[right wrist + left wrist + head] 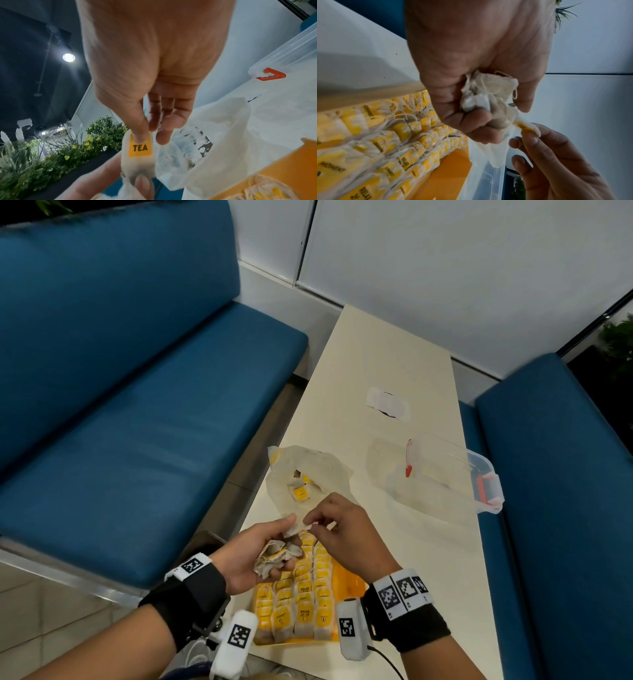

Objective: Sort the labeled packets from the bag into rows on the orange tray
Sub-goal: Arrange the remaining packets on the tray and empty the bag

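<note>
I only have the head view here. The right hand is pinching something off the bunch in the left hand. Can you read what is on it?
Observer: Yes. In the right wrist view the right hand pinches a tea bag by its yellow tag, which reads TEA.
Operator: Is it free of the left hand's bunch?
Observer: Not yet. The left thumb presses on the bag's lower end.
Operator: What is the bunch like in the palm?
Observer: In the left wrist view the left hand grips crumpled tea bags with loose strings looped among them.
Operator: Any room left on the orange tray?
Observer: Yes, a bare orange strip lies beside the rows.
</note>
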`<state>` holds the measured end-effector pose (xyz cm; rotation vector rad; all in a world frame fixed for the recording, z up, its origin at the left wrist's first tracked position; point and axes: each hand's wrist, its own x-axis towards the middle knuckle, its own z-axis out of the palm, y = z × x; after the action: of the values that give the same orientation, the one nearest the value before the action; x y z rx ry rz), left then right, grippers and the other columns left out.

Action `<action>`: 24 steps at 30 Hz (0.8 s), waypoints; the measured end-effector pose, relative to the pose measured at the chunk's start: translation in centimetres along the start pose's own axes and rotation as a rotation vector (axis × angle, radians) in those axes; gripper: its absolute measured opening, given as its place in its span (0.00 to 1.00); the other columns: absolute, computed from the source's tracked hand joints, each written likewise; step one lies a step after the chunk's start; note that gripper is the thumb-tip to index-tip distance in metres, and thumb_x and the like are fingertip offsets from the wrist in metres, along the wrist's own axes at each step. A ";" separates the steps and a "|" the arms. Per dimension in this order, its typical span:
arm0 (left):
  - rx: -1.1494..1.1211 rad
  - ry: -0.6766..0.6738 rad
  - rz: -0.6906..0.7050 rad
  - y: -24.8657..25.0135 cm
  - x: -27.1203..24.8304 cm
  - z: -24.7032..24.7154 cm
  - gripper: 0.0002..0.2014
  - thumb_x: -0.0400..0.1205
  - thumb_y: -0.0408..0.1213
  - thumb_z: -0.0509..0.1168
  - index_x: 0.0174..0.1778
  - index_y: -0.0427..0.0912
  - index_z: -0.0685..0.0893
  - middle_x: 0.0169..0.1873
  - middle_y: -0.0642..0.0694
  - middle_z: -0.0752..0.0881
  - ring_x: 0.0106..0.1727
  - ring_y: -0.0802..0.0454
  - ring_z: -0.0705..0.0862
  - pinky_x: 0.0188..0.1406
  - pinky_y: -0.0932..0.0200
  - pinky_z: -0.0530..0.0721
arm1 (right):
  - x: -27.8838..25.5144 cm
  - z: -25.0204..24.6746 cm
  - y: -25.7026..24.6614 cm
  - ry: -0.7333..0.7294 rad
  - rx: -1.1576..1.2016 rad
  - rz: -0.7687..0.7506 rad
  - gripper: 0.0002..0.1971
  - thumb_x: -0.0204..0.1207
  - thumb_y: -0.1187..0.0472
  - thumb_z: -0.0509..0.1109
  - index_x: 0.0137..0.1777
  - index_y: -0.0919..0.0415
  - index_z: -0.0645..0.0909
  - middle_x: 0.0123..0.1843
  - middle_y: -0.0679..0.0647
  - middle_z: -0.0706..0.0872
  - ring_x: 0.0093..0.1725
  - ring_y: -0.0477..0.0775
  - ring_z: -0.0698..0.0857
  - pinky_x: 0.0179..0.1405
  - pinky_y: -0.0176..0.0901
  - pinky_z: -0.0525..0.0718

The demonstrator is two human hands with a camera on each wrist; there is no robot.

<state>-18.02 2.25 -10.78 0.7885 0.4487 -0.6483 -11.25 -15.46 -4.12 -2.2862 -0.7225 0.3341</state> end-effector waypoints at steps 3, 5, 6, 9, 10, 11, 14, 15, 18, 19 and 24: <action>0.009 0.042 -0.007 0.1 -0.2 -0.3 0.18 0.78 0.54 0.74 0.44 0.40 0.84 0.40 0.41 0.85 0.30 0.51 0.80 0.18 0.66 0.74 | -0.1 -0.9 0.3 0.049 -0.021 -0.026 0.07 0.74 0.68 0.76 0.45 0.53 0.89 0.47 0.46 0.84 0.44 0.44 0.85 0.46 0.30 0.81; 0.027 0.077 0.005 0.2 -0.3 -0.6 0.16 0.77 0.50 0.77 0.45 0.40 0.84 0.40 0.42 0.86 0.30 0.53 0.79 0.18 0.67 0.72 | -0.2 -1.6 0.5 0.052 -0.053 -0.026 0.07 0.74 0.68 0.77 0.44 0.54 0.89 0.45 0.46 0.86 0.44 0.43 0.85 0.45 0.30 0.82; 0.039 0.094 0.016 0.1 -0.4 -0.8 0.14 0.77 0.47 0.78 0.47 0.40 0.85 0.40 0.42 0.86 0.29 0.54 0.78 0.17 0.68 0.72 | -0.3 -2.0 0.7 0.062 -0.060 -0.015 0.06 0.74 0.67 0.77 0.44 0.54 0.89 0.44 0.45 0.87 0.44 0.43 0.85 0.44 0.28 0.81; 0.084 0.146 0.067 -0.1 -0.3 -1.4 0.13 0.74 0.39 0.80 0.45 0.41 0.83 0.37 0.43 0.85 0.27 0.56 0.77 0.15 0.68 0.69 | -0.8 -3.0 1.3 0.058 -0.097 0.062 0.07 0.73 0.65 0.78 0.42 0.51 0.88 0.42 0.44 0.87 0.43 0.43 0.85 0.43 0.31 0.83; 0.112 0.177 0.090 -0.1 -0.2 -1.5 0.13 0.73 0.38 0.81 0.42 0.42 0.82 0.37 0.44 0.84 0.26 0.56 0.76 0.14 0.67 0.68 | -1.1 -3.2 1.4 0.031 -0.125 0.091 0.08 0.73 0.64 0.78 0.40 0.49 0.86 0.41 0.43 0.87 0.42 0.42 0.85 0.42 0.33 0.83; 0.144 0.217 0.119 -0.2 -0.1 -1.8 0.14 0.72 0.37 0.82 0.39 0.43 0.81 0.36 0.44 0.83 0.25 0.56 0.75 0.14 0.67 0.67 | -1.3 -3.3 1.7 0.007 -0.151 0.116 0.10 0.73 0.64 0.78 0.39 0.47 0.85 0.41 0.43 0.86 0.42 0.42 0.85 0.42 0.33 0.83; 0.217 0.363 0.224 -0.2 0.0 -2.5 0.15 0.72 0.37 0.82 0.36 0.44 0.79 0.33 0.46 0.84 0.24 0.55 0.74 0.16 0.65 0.65 | -2.3 -3.5 2.4 -0.037 -0.204 0.173 0.10 0.74 0.63 0.78 0.38 0.46 0.84 0.41 0.42 0.86 0.41 0.41 0.84 0.41 0.31 0.81; 0.242 0.414 0.267 -0.2 0.1 -2.9 0.15 0.73 0.38 0.83 0.36 0.43 0.80 0.31 0.46 0.84 0.24 0.55 0.74 0.16 0.65 0.65 | -2.6 -3.4 2.7 -0.056 -0.226 0.191 0.09 0.74 0.63 0.77 0.39 0.47 0.85 0.41 0.43 0.86 0.41 0.41 0.84 0.41 0.31 0.81; 0.393 0.563 0.393 -0.5 0.2 -3.9 0.14 0.73 0.39 0.83 0.37 0.39 0.84 0.29 0.47 0.83 0.23 0.53 0.75 0.17 0.63 0.68 | -3.5 -3.0 3.9 -0.115 -0.312 0.236 0.05 0.75 0.63 0.75 0.41 0.52 0.88 0.44 0.45 0.87 0.42 0.42 0.84 0.45 0.37 0.84; 0.460 0.600 0.426 -0.6 0.3 -4.1 0.13 0.73 0.39 0.83 0.39 0.39 0.86 0.31 0.47 0.83 0.24 0.53 0.76 0.17 0.63 0.70 | -3.7 -2.9 4.3 -0.134 -0.337 0.253 0.05 0.76 0.62 0.74 0.41 0.53 0.88 0.44 0.46 0.87 0.42 0.43 0.84 0.45 0.38 0.85; 0.863 0.630 0.413 -1.2 1.4 -5.0 0.23 0.73 0.48 0.83 0.64 0.58 0.87 0.47 0.46 0.89 0.39 0.53 0.87 0.38 0.64 0.82 | -4.4 -2.0 6.3 -0.178 -0.425 0.318 0.06 0.78 0.62 0.69 0.44 0.53 0.88 0.46 0.46 0.85 0.44 0.45 0.84 0.45 0.40 0.85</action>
<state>-18.48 4.99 -15.37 1.8745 0.5501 -0.1613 -11.36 -22.91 -6.92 -2.8106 -0.5523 0.5836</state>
